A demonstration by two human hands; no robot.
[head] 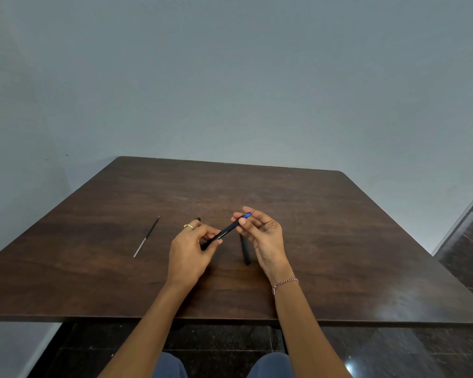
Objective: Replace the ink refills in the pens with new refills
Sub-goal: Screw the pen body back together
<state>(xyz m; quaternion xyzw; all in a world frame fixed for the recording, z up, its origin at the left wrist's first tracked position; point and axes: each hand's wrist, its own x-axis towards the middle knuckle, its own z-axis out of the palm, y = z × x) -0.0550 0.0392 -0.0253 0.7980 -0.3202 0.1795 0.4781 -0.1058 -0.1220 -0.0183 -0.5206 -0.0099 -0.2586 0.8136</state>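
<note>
up against a plain grey wall [230, 77] sits a big dark table [339, 214] with a smooth, slightly shiny woodgrain top and rounded corners. over its middle the person's left hand [189, 249] curls its fingers and thumb around the rear end of a slim matte black pen [227, 231], while the right hand [265, 236] pinches it just behind the blue tip. the pen is held up off the wood, long axis diagonal, tip pointing away and to the right. a second black pen [246, 251] lies on the table under the right hand, running near to far. well left of the hands lies a thin refill [147, 236], dark at the far end and pale at the near end, also slanted up-right. gold ring [189, 227] on the left hand, woven thread bracelet [284, 283] on the right wrist.
</note>
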